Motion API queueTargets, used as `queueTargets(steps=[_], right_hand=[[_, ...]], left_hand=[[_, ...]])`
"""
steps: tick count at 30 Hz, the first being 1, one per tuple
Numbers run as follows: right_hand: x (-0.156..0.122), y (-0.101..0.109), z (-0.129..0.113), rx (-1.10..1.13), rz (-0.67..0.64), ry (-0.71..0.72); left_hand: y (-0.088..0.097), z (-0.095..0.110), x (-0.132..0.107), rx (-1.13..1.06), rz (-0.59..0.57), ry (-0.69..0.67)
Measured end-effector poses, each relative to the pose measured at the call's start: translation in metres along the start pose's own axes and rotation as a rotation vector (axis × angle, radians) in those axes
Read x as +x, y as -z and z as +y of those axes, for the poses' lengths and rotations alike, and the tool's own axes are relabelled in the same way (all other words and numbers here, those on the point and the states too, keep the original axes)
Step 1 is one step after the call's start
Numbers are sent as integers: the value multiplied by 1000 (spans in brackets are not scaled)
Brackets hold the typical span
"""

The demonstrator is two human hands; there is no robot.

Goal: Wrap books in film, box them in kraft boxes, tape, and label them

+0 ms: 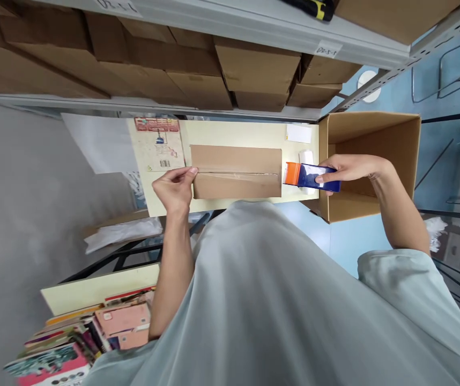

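Note:
A flat, closed cardboard box (237, 161) lies on the cream tabletop (222, 134) in front of me. A seam runs lengthwise across its top, with what looks like a shiny strip of clear tape along it. My left hand (176, 187) is closed at the box's left edge, thumb and forefinger pinching at the end of the seam. My right hand (340, 170) grips a blue and orange tape dispenser (308, 177), just beyond the box's right end. The orange end of the dispenser points left toward the box, apart from it.
A large open carton (375, 209) stands at the table's right end. Behind the dispenser is a white roll (306, 157); a white card (298, 133) lies farther back. A printed sheet (161, 145) lies left. Shelves of boxes (258, 69) overhang the back. Books (121, 319) sit lower left.

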State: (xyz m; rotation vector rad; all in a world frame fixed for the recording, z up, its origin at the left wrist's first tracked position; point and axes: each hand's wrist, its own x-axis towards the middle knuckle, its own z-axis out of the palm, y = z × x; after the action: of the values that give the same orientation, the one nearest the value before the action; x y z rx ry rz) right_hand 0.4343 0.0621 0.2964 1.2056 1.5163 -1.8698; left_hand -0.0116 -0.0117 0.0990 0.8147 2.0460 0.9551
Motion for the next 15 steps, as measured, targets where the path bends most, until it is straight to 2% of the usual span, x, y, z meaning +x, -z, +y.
queueTargets(steps=[3, 9, 15], right_hand=[[3, 4, 15, 5, 1, -6], [6, 15, 46, 7, -30, -20], [25, 25, 52, -54, -31, -11]], left_hand=[[-6, -2, 5, 54, 5, -17], [3, -20, 12, 32, 56, 12], [-3, -25, 8, 80, 89, 44]])
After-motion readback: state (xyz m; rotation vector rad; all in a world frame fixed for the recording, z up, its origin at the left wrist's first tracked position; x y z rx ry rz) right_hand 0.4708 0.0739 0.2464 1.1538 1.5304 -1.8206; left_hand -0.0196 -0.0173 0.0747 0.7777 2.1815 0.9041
